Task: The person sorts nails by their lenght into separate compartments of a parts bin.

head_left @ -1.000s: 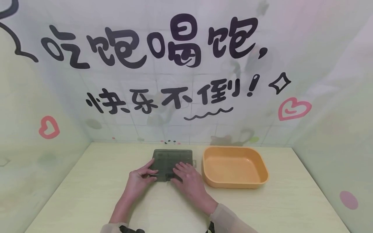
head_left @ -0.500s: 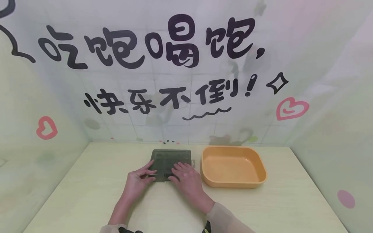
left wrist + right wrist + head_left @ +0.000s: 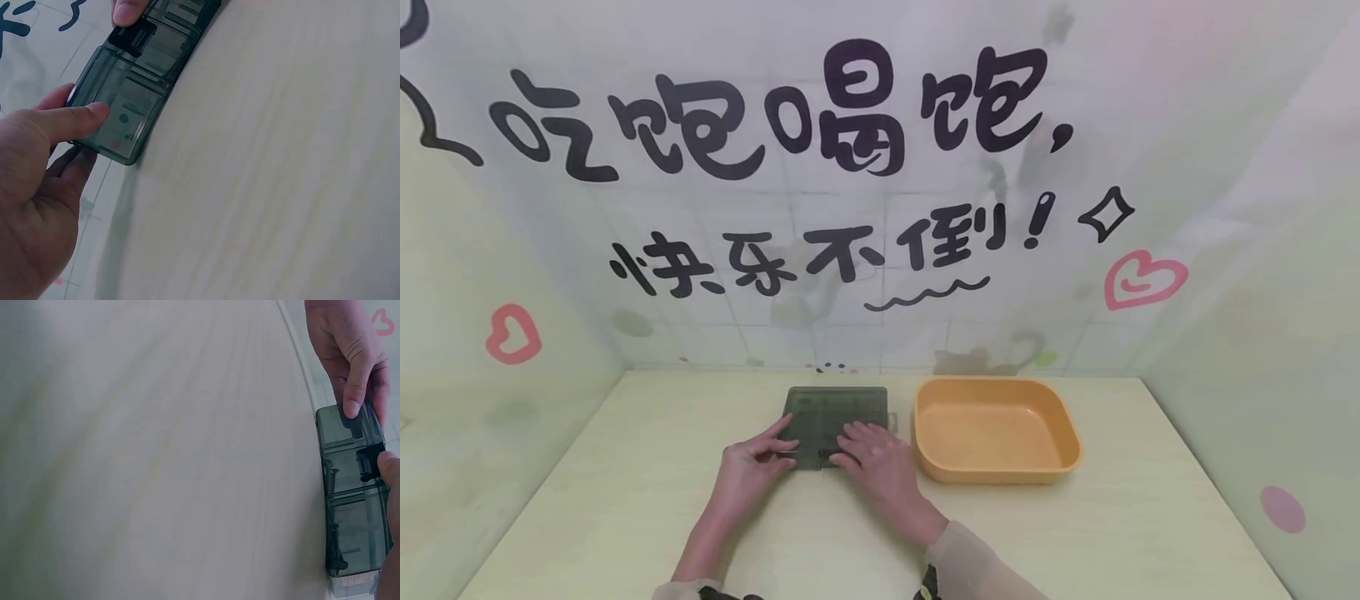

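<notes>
A dark, see-through compartment box (image 3: 823, 412) lies flat on the table with its lid down. My left hand (image 3: 748, 471) holds its left end, thumb on one side and fingers on the other, as the left wrist view shows. My right hand (image 3: 883, 471) rests on the lid near the front right, fingers fairly straight. In the right wrist view its thumb touches the black latch (image 3: 369, 464) on the box's front edge. Dark screws (image 3: 337, 547) show through the box's wall.
An orange rectangular basin (image 3: 1000, 477) stands just right of the box, its inside bare. Behind the pale wooden table (image 3: 625, 467) rises a backdrop (image 3: 880, 342) with large black lettering, with similar sheets along both sides.
The head view has shifted slightly, so the scene sits a little further left. Both hands keep their places on the box.
</notes>
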`<state>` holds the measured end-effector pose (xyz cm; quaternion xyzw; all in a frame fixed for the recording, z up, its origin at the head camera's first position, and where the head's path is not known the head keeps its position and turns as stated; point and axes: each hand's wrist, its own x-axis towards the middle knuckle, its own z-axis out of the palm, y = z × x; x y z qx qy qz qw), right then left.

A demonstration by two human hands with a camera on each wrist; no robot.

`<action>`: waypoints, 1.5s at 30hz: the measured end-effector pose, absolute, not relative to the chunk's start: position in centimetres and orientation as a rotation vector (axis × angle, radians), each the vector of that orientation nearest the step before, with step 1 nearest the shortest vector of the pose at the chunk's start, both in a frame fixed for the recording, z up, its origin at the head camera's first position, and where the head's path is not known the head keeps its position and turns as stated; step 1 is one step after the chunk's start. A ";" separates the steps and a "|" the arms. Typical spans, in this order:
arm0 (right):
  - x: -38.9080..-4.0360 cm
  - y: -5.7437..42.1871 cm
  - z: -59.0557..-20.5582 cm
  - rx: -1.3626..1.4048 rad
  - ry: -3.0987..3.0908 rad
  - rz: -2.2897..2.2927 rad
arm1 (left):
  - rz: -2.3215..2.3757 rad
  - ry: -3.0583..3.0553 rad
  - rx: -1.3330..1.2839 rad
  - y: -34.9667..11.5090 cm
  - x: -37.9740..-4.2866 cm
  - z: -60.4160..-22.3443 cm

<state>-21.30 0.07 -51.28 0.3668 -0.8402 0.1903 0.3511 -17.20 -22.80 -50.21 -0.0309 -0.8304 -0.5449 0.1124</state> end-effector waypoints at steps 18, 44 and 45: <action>-21.5 -0.2 -50.8 0.949 -2.182 0.484 | -1.597 -2.466 -0.135 -23.6 -17.7 -49.9; -21.1 -0.5 -51.4 0.906 -2.137 0.586 | -1.652 -2.474 -0.099 -23.3 -17.8 -50.4; -21.1 -0.5 -51.5 0.903 -2.142 0.592 | -1.662 -2.472 -0.090 -23.2 -17.8 -50.6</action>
